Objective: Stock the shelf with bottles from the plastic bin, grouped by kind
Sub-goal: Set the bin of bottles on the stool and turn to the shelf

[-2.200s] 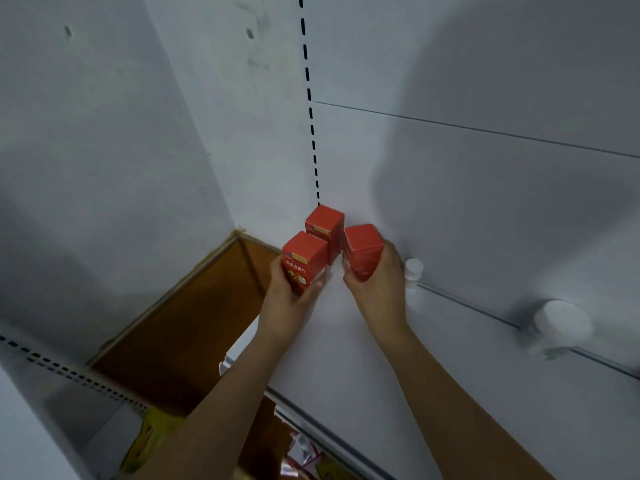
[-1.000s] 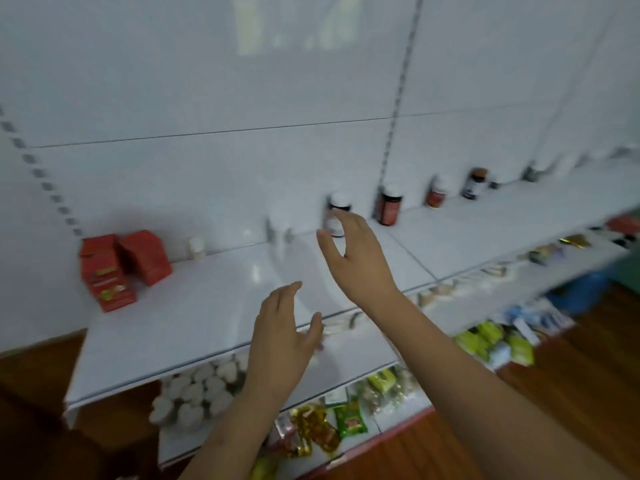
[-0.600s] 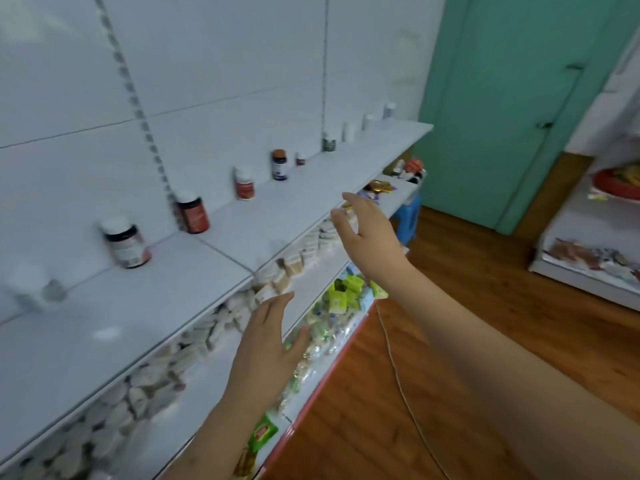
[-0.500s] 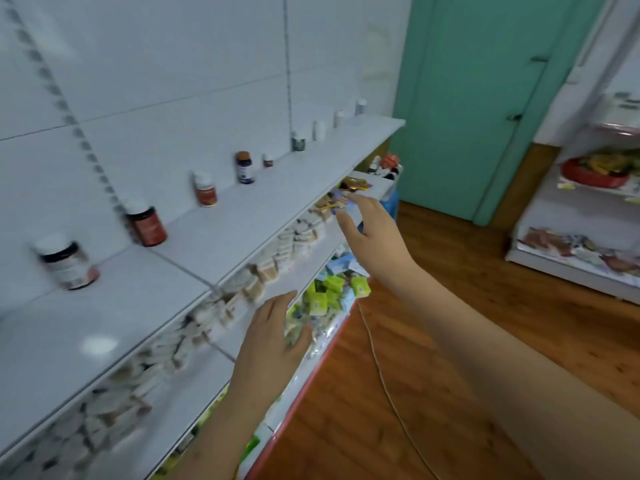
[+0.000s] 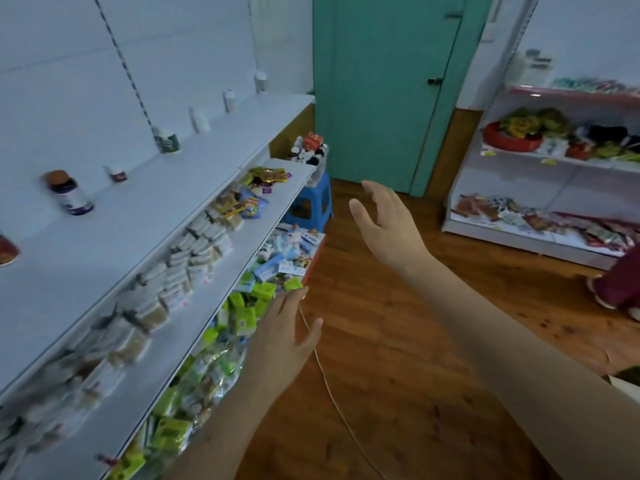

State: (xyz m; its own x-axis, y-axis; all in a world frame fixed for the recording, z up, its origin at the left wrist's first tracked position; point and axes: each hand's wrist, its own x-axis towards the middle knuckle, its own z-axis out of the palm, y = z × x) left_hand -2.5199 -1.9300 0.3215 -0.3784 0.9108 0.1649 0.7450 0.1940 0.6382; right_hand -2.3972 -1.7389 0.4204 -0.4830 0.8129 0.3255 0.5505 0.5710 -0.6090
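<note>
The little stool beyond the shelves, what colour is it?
The stool is bright blue, seen in the head view.

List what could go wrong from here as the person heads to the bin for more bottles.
The thin white cord lying across the wooden floor could catch a foot. The plastic bin sits heaped on a small blue stool; a hasty grab by the empty right hand or left hand might tip it.

Teal door (image 5: 388, 84), shut, at 12 o'clock. Blue plastic stool (image 5: 311, 202) stood before it on the wooden floor (image 5: 398, 375). Red basket (image 5: 512, 139) sat on a second white shelf unit (image 5: 568, 161) at 2 o'clock. Thin white cord (image 5: 329, 386) trailed across the floor toward 6 o'clock. Green snack packets (image 5: 242, 313) lay at 7 o'clock.
</note>
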